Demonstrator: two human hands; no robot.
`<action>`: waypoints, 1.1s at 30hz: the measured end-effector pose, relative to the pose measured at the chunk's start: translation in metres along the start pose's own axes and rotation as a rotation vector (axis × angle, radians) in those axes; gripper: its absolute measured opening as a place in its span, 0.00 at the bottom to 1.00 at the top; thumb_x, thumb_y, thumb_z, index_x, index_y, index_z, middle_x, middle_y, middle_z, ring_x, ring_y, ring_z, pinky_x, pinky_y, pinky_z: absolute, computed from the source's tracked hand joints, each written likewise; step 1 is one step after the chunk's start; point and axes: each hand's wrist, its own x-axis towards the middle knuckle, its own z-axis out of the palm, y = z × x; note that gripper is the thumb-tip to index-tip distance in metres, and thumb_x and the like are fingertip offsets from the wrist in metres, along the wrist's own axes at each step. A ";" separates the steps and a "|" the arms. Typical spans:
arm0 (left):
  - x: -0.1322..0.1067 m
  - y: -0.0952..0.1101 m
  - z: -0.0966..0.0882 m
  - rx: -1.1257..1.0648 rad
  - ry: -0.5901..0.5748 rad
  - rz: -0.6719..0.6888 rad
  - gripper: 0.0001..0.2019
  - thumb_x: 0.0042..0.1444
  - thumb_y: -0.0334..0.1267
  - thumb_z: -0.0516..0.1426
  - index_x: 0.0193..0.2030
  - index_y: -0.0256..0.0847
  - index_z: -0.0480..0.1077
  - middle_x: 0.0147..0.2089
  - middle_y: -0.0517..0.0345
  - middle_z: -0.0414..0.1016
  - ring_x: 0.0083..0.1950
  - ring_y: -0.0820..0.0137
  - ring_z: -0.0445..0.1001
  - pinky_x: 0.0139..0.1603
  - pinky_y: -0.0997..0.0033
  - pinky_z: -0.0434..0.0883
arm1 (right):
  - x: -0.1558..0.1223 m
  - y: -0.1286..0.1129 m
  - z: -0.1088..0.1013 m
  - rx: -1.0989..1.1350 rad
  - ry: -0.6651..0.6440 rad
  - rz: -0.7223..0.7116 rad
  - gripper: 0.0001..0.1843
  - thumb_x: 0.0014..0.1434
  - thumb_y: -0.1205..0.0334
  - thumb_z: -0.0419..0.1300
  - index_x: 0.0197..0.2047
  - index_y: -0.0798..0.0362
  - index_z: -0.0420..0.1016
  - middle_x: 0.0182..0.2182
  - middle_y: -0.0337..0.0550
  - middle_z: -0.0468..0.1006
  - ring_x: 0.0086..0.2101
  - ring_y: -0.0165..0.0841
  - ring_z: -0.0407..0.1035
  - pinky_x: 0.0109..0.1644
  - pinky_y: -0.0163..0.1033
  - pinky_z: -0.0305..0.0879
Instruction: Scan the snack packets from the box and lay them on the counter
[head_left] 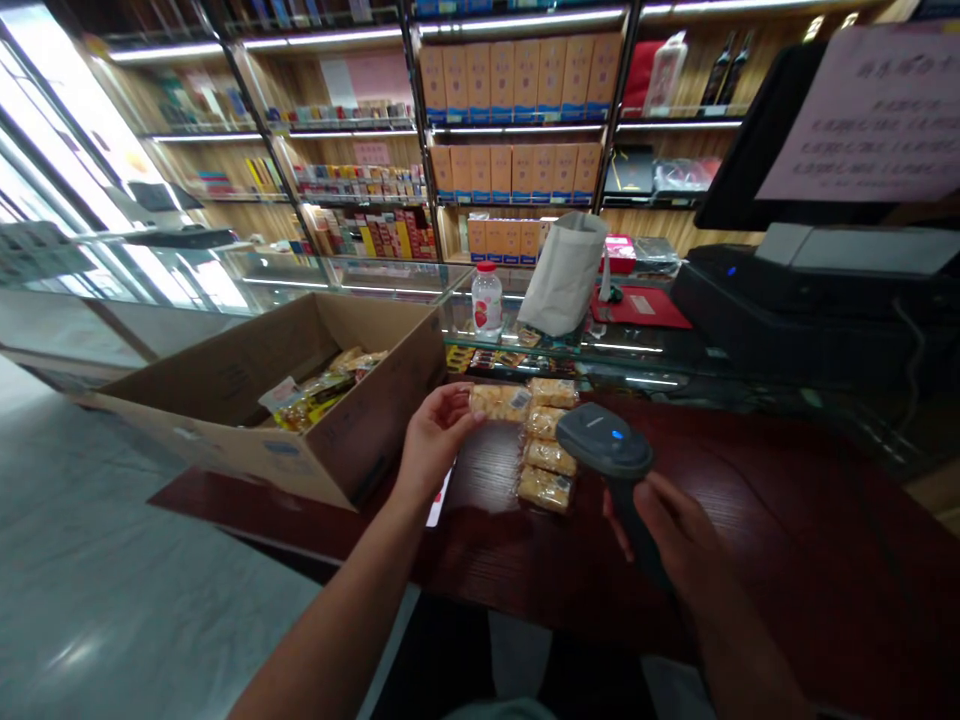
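Pinched at its left end, a clear-wrapped snack bar (pixel 498 402) is in my left hand (pixel 441 428), its barcode label facing up. Just right of it, several similar wrapped snack bars (pixel 546 488) lie in a column on the dark red counter. My right hand (pixel 679 525) is wrapped round the handle of a black barcode scanner (pixel 606 440), whose blue light is lit. The scanner's head hangs over the right edge of the column and points left toward the bars. A white and pink flat item (pixel 439 500), maybe a phone, lies partly hidden under my left wrist.
An open cardboard box (pixel 397 400) with several packaged snacks stands left on the counter (pixel 480 560). Behind are a glass display case, a red-capped bottle (pixel 487 303) and a white paper bag (pixel 564 275). A monitor (pixel 765 130) and black machine (pixel 810 310) stand right.
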 end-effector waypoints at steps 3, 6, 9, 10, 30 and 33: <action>0.000 -0.001 0.003 0.027 -0.011 0.024 0.23 0.42 0.36 0.71 0.47 0.38 0.74 0.44 0.54 0.80 0.45 0.67 0.79 0.54 0.63 0.74 | -0.004 0.000 0.005 -0.044 -0.032 -0.030 0.22 0.70 0.42 0.55 0.35 0.51 0.74 0.24 0.37 0.72 0.22 0.29 0.66 0.25 0.34 0.62; 0.000 -0.001 0.005 0.052 -0.026 0.033 0.22 0.43 0.36 0.71 0.47 0.38 0.74 0.45 0.53 0.80 0.46 0.67 0.79 0.55 0.62 0.74 | -0.005 -0.002 0.007 -0.061 -0.014 -0.049 0.22 0.70 0.42 0.55 0.35 0.52 0.73 0.23 0.36 0.72 0.21 0.28 0.65 0.25 0.33 0.61; 0.000 -0.001 0.006 0.075 -0.031 0.046 0.22 0.43 0.36 0.71 0.47 0.38 0.75 0.45 0.53 0.80 0.47 0.66 0.79 0.55 0.63 0.75 | -0.006 -0.005 0.006 -0.084 -0.008 -0.060 0.23 0.70 0.42 0.54 0.34 0.52 0.72 0.21 0.35 0.70 0.21 0.28 0.64 0.25 0.34 0.60; 0.000 -0.001 0.007 0.080 -0.033 0.049 0.22 0.43 0.36 0.71 0.47 0.38 0.75 0.45 0.53 0.80 0.46 0.66 0.79 0.54 0.63 0.75 | -0.006 -0.007 0.006 -0.094 -0.008 -0.061 0.23 0.70 0.42 0.54 0.34 0.52 0.72 0.21 0.36 0.71 0.21 0.28 0.64 0.25 0.34 0.59; 0.047 -0.044 0.051 0.073 -0.068 -0.233 0.23 0.40 0.47 0.71 0.40 0.36 0.74 0.38 0.50 0.80 0.36 0.67 0.77 0.38 0.68 0.72 | 0.002 -0.001 -0.018 0.054 0.180 0.044 0.25 0.66 0.37 0.56 0.35 0.51 0.73 0.19 0.36 0.71 0.18 0.30 0.62 0.21 0.34 0.59; 0.055 -0.059 0.064 0.283 -0.012 -0.204 0.18 0.44 0.48 0.69 0.34 0.36 0.74 0.33 0.52 0.78 0.34 0.67 0.74 0.35 0.70 0.68 | -0.001 0.002 -0.017 0.103 0.210 0.066 0.25 0.65 0.37 0.59 0.43 0.52 0.76 0.25 0.40 0.76 0.19 0.30 0.63 0.20 0.35 0.59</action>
